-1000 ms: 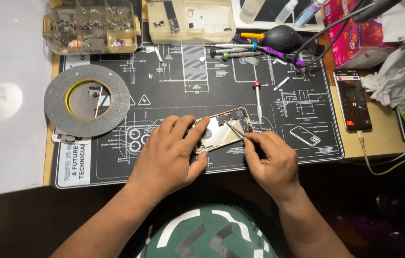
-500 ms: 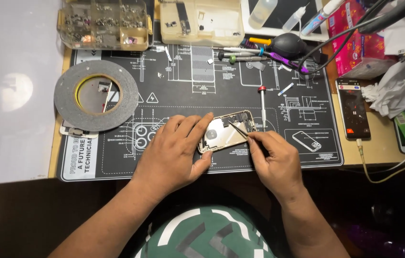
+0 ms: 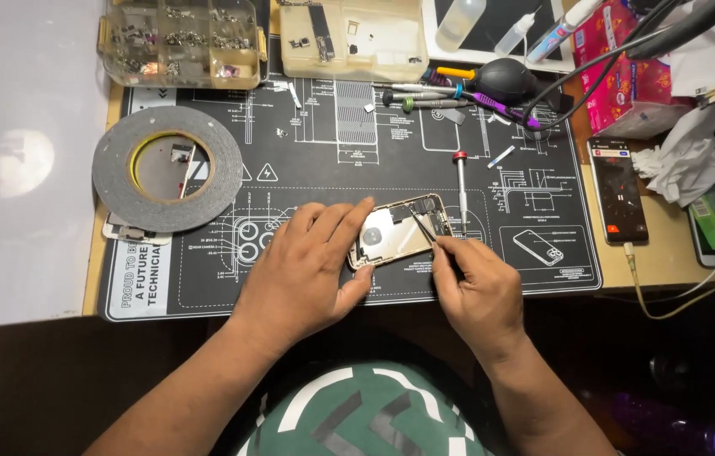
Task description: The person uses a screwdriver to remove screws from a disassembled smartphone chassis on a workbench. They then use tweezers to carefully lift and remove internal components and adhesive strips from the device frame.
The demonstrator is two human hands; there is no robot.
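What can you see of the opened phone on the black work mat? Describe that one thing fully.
The opened phone lies flat on the black mat, tilted slightly, its insides facing up. It has a pale gold metal frame, a shiny silvery plate with a round part in the middle, and small dark parts at its right end. The left hand steadies its left edge with fingers and thumb. The right hand holds thin tweezers with their tips in the right end.

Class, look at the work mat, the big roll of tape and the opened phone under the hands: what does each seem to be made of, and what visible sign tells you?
Work mat: likely silicone or rubber, matte black with white printed diagrams.
Roll of tape: grey wound film on a yellow core, slightly glossy; probably plastic-backed adhesive.
Opened phone: metal-looking frame, pale gold and shiny, with reflective inner plates.
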